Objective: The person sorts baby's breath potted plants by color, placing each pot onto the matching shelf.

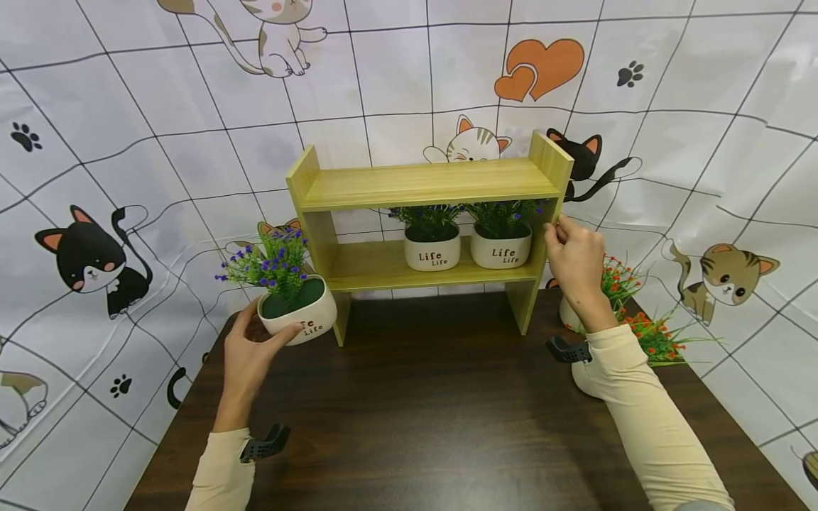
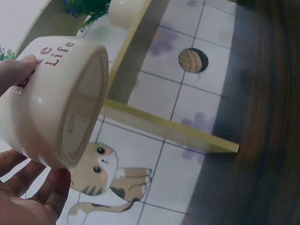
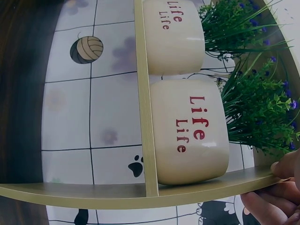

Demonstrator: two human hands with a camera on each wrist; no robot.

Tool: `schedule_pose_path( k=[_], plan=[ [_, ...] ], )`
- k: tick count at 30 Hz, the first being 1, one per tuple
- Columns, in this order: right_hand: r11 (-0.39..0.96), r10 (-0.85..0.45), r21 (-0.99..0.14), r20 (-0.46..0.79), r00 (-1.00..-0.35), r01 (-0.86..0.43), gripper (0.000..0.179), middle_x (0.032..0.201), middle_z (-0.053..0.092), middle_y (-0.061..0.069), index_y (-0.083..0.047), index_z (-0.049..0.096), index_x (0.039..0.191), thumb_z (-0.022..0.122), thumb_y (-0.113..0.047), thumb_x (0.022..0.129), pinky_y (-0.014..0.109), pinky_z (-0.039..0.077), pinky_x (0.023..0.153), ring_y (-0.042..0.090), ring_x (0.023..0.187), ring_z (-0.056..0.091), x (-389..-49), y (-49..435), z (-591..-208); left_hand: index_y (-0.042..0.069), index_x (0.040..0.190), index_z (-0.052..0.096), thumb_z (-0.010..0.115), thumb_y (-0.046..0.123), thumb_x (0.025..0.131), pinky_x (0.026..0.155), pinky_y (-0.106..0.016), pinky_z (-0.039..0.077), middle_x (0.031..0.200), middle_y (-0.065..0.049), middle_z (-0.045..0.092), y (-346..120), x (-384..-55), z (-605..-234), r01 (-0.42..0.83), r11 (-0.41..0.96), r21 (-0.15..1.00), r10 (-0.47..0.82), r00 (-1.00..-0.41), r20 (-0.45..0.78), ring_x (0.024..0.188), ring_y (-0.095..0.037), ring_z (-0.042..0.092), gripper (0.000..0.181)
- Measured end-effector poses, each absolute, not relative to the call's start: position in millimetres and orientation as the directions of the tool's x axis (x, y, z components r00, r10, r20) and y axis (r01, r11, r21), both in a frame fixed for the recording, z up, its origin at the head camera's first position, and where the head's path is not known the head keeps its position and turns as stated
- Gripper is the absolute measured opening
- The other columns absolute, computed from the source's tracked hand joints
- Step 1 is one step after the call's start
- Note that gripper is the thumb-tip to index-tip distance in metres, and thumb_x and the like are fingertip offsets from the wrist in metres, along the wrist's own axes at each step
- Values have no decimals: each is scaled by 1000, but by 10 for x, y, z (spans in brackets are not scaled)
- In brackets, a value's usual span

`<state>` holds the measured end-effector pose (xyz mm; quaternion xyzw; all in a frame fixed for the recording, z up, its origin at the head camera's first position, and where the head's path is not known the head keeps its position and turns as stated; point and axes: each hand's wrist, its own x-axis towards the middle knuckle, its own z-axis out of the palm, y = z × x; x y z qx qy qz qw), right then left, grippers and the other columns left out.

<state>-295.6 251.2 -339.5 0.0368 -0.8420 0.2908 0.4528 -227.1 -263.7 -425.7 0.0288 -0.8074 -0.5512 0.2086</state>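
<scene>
My left hand [image 1: 249, 355] grips a white flowerpot [image 1: 313, 318] with purple flowers [image 1: 275, 259], thumb on its lettered front and fingers beneath. The pot tilts in the air beside the left side of a small wooden shelf [image 1: 422, 186]; its base shows in the left wrist view. With thumb and fingers, my right hand [image 1: 578, 259] pinches the front edge of the shelf's right side panel [image 3: 211, 197]. Two matching flowerpots [image 1: 432, 250] [image 3: 192, 133] stand side by side on the lower board, towards the right, their purple flowers partly hidden by the top board.
The shelf stands on a dark wooden table [image 1: 422, 397]. Behind my right forearm are two white pots with orange flowers [image 1: 655, 337], partly covered by the arm. A white wall covering with cartoon cats [image 1: 96, 259] rises behind the table.
</scene>
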Motion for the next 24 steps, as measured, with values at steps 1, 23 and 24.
schedule_pose_path(
  k=[1, 23, 24],
  plan=[
    [829, 201, -455, 785, -586, -326, 20, 52, 62, 16, 8, 79, 108, 67, -6, 102, 15, 20, 42, -12, 41, 28, -2957, 2510, -3395, 22, 159, 51, 90, 26, 88, 84, -8, 51, 128, 0, 62, -2621, -2272, -4246, 187, 393, 900, -274, -911, 309, 109, -2, 62, 81],
    [828, 202, -458, 781, -591, -322, 17, 53, 62, 16, 8, 79, 103, 67, -5, 102, 15, 20, 42, -10, 42, 30, -2966, 2517, -3400, 16, 154, 51, 90, 10, 85, 90, -14, 52, 137, 1, 60, -2252, -2391, -4033, 322, 243, 915, -206, -905, 373, 115, -9, 62, 80],
    [829, 203, -459, 780, -592, -321, 18, 54, 64, 17, 8, 79, 103, 67, -5, 102, 15, 20, 42, -9, 42, 31, -2967, 2519, -3399, 15, 153, 52, 90, 10, 85, 90, -14, 52, 136, 1, 61, -2240, -2398, -4026, 331, 247, 911, -205, -901, 383, 113, -9, 63, 79]
  ],
)
